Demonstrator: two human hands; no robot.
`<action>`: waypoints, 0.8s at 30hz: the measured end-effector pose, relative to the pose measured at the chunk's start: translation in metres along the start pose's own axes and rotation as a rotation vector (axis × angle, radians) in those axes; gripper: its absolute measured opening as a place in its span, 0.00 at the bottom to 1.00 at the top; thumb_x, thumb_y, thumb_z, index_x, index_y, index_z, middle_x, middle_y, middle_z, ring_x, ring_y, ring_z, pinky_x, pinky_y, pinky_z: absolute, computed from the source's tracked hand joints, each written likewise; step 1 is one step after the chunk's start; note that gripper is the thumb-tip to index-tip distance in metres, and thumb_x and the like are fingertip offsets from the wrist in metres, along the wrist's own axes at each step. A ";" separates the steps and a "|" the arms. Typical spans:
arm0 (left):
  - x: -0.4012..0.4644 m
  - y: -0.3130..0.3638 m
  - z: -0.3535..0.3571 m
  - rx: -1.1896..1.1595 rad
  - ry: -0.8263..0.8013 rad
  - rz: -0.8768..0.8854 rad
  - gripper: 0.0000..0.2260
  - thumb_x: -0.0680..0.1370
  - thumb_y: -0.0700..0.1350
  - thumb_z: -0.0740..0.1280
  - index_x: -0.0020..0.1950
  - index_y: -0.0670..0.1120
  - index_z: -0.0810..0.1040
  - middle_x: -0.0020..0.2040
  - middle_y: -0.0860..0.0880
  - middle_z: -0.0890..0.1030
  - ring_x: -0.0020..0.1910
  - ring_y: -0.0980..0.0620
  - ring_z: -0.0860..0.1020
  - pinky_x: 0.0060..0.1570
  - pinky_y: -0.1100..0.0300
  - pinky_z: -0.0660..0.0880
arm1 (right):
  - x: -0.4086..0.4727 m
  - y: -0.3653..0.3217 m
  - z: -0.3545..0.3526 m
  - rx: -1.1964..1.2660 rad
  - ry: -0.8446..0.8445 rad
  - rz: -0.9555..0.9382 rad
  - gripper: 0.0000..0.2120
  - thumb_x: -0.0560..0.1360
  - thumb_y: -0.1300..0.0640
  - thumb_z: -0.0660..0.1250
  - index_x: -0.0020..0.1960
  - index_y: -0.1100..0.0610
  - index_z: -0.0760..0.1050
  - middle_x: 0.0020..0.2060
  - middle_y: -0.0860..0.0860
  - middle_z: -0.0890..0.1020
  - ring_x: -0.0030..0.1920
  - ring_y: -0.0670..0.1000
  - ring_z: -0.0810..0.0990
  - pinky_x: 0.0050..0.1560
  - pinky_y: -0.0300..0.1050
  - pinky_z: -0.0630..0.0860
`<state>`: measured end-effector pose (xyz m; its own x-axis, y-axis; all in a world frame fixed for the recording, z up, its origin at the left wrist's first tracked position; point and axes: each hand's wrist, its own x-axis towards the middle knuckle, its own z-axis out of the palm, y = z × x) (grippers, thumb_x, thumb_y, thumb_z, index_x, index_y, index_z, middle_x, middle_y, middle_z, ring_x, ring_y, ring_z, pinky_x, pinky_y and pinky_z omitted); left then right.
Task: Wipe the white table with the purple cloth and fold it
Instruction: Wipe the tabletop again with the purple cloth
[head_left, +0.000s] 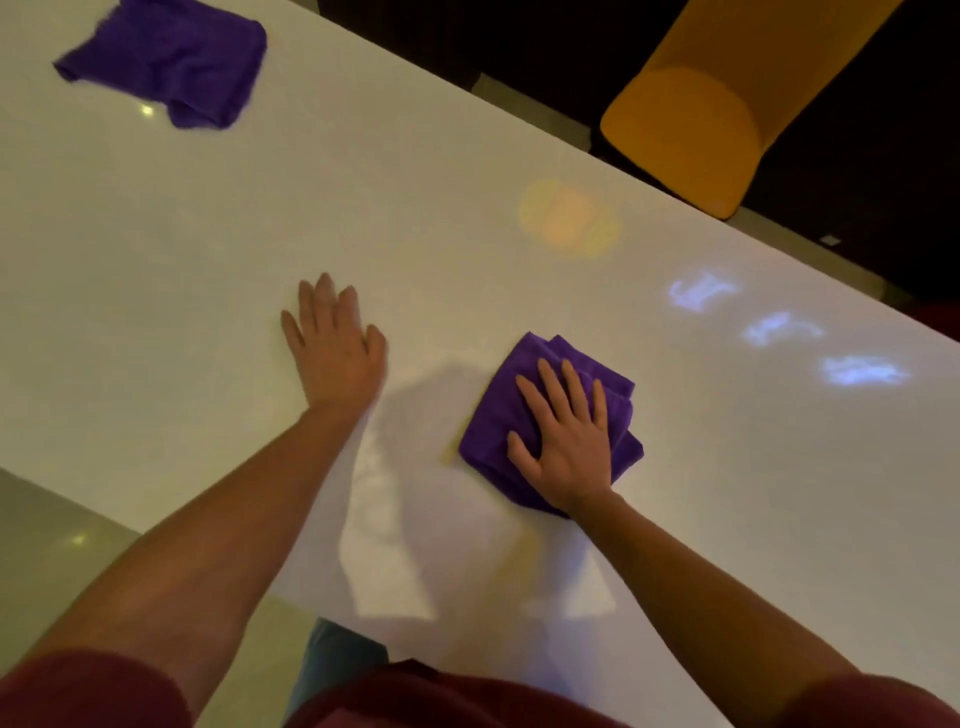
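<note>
A bunched purple cloth (498, 431) lies on the white table (208, 249) near its front edge. My right hand (566, 436) presses flat on top of this cloth, fingers spread, covering most of its middle. My left hand (337, 348) rests palm down on the bare tabletop to the left of the cloth, fingers apart, holding nothing. A second purple cloth (171, 62), loosely folded, sits at the far left of the table, well away from both hands.
A yellow chair (701, 124) stands beyond the table's far edge at the upper right. Light reflections mark the glossy tabletop on the right side. The table's near edge runs diagonally in front of my body, with grey floor (47, 530) at the lower left.
</note>
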<state>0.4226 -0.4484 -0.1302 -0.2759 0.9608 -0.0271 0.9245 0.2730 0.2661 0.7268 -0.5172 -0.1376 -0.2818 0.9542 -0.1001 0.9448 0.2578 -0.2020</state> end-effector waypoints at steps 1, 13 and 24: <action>-0.008 0.014 0.008 0.008 -0.022 0.001 0.28 0.82 0.50 0.59 0.80 0.40 0.65 0.83 0.39 0.60 0.83 0.37 0.55 0.80 0.35 0.49 | 0.014 0.006 -0.001 0.000 0.013 0.017 0.35 0.82 0.32 0.53 0.84 0.47 0.62 0.86 0.51 0.60 0.86 0.58 0.53 0.82 0.71 0.50; -0.010 0.024 0.023 0.092 0.001 -0.024 0.29 0.83 0.53 0.58 0.81 0.41 0.64 0.83 0.40 0.61 0.83 0.37 0.56 0.81 0.36 0.50 | 0.194 0.037 -0.029 0.072 0.093 0.375 0.35 0.82 0.33 0.48 0.85 0.49 0.60 0.86 0.54 0.58 0.86 0.60 0.51 0.84 0.67 0.46; -0.014 0.024 0.029 0.027 0.032 -0.009 0.30 0.81 0.54 0.54 0.80 0.39 0.64 0.82 0.37 0.62 0.82 0.34 0.56 0.79 0.32 0.50 | -0.124 -0.005 0.002 0.019 0.105 0.433 0.33 0.81 0.37 0.58 0.83 0.49 0.64 0.85 0.53 0.62 0.86 0.59 0.55 0.82 0.71 0.53</action>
<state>0.4562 -0.4541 -0.1510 -0.2923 0.9563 0.0019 0.9286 0.2834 0.2395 0.7564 -0.6370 -0.1266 0.1584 0.9841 -0.0804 0.9685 -0.1707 -0.1814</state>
